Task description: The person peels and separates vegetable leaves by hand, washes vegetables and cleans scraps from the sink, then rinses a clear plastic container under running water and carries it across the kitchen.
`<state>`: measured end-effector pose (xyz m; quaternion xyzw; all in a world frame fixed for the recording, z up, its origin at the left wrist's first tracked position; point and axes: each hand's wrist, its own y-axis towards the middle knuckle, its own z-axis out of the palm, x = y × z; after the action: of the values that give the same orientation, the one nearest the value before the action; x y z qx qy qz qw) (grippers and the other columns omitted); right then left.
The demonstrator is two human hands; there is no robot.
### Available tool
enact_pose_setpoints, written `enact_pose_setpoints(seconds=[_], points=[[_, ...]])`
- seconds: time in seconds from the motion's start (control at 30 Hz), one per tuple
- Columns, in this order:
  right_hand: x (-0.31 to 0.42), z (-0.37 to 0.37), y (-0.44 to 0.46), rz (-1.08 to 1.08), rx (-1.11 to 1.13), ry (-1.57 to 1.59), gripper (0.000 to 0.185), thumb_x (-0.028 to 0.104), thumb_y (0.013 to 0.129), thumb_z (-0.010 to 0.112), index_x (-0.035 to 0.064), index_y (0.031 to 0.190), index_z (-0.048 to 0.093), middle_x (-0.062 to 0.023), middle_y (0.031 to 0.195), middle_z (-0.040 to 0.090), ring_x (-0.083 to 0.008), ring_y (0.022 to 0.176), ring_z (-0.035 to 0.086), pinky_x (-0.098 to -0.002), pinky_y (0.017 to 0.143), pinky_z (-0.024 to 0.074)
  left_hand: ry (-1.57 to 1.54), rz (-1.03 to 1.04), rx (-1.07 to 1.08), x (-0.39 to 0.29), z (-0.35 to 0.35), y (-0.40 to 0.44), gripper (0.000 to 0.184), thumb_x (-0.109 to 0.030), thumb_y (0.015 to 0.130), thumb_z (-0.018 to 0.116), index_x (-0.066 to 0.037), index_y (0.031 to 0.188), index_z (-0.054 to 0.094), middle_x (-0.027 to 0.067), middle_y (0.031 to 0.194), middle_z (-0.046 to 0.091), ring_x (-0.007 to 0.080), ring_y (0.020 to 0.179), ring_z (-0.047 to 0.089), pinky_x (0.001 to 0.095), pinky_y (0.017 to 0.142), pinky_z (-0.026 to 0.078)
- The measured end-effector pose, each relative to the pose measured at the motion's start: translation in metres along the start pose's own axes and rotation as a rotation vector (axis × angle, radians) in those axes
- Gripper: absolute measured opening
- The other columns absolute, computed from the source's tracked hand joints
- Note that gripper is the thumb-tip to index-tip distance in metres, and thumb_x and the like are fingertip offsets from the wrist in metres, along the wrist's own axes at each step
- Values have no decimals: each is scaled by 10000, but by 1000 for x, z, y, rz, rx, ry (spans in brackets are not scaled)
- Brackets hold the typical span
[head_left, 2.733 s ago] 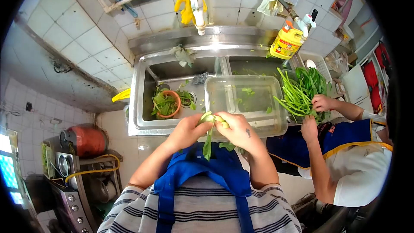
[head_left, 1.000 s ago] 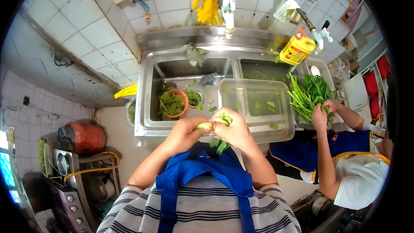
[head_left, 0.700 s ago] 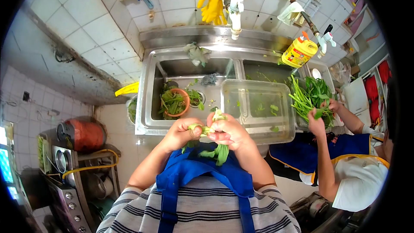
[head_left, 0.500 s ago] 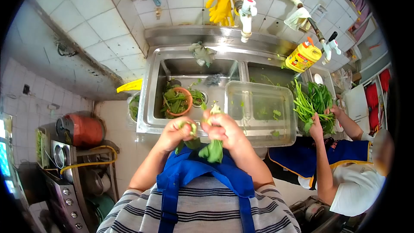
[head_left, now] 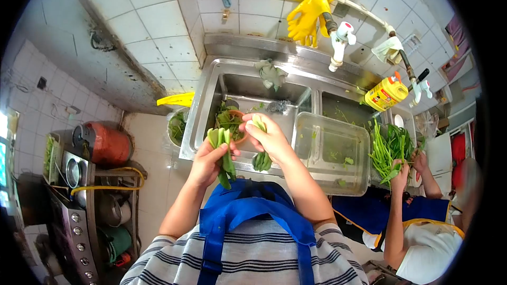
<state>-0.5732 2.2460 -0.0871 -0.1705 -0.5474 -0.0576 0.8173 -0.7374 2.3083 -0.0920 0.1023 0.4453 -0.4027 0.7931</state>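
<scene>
My left hand [head_left: 205, 163] is closed around several leafy greens [head_left: 225, 150], their pale stem ends pointing up past the thumb. To its right, my right hand [head_left: 270, 141] pinches another leafy green [head_left: 261, 162]; its pale stem shows above the fingers and its dark leaf hangs below. Both hands are over the front edge of the steel sink [head_left: 199, 89], a small gap apart. Behind them, in the left basin, a terracotta-coloured bowl [head_left: 242, 138] holds more greens [head_left: 228, 120] and is partly hidden by my hands.
A clear plastic tub [head_left: 364, 171] with leaf scraps sits over the right basin. A co-worker's hands [head_left: 400, 175] hold long-stemmed greens [head_left: 390, 148] at the right. A yellow bottle [head_left: 387, 93] stands behind. A white tap [head_left: 340, 47] overhangs the sink. A bin [head_left: 174, 133] with greens is at left.
My hands have risen and moved further apart, the left now showing its bunch of greens upright. The view has shifted, so the sink appears further right. The co-worker still handles the long-stemmed greens.
</scene>
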Motion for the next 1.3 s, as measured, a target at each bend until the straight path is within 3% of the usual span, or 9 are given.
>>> enact_pose_setpoints(seconds=[0.17,0.27,0.37,0.53,0.7,0.77,0.93,1.07,1.3], points=[[5,12,-24,-12,91,61,207,152,847,540,22,997,483,-16,691,503,-53,508,431,-177,418,337,31,-19,106,10,14,5,286,-62,830,508,-19,1098,417,82,964,521,173,839,539,294,749,436],[7,13,-32,-126,-1,-223,245,148,804,606,32,983,485,-6,676,498,-58,519,460,-183,436,374,144,15,133,17,17,9,273,-74,840,516,-20,1092,427,66,992,521,149,833,544,288,771,439],[1,-1,-35,-135,-34,-143,243,112,778,629,49,966,490,-5,684,519,-54,517,476,-181,444,394,237,-63,208,14,22,11,229,-95,864,483,-11,1074,444,69,1001,530,138,885,535,266,790,431],[12,-12,-48,-272,-247,111,103,118,814,565,59,880,512,-17,692,554,-37,467,425,-168,402,326,-51,-125,322,13,38,12,219,-137,888,436,-8,1063,447,119,1013,539,228,914,567,348,793,461],[17,-23,-54,-324,-293,-49,133,108,811,570,69,913,493,16,691,490,-37,564,428,-172,478,343,64,-157,297,20,35,14,256,-183,911,397,-2,1089,432,85,899,550,136,735,539,239,632,441],[12,-18,-53,-370,-277,-121,139,114,815,571,65,920,494,12,709,499,-49,596,452,-179,510,364,22,-136,369,16,38,12,320,-241,921,373,-5,1132,425,48,803,519,80,600,428,188,523,343],[9,-8,-55,-330,-45,29,193,64,797,589,37,959,488,-26,742,535,-77,558,502,-198,499,407,100,-120,377,20,49,9,393,-257,924,357,-13,1233,346,30,753,498,60,555,359,167,481,275],[12,-6,-60,-221,-118,-122,214,55,787,600,14,968,492,-28,717,542,-71,488,482,-201,440,392,251,-129,419,17,55,6,442,-227,921,360,-41,1306,247,35,770,514,57,559,379,160,467,274],[5,-10,-64,-274,-218,46,159,-2,801,523,5,958,503,-47,798,544,-69,513,474,-193,440,401,131,-46,394,21,63,3,510,-316,909,369,-18,1307,253,73,887,531,118,721,495,220,618,396]])
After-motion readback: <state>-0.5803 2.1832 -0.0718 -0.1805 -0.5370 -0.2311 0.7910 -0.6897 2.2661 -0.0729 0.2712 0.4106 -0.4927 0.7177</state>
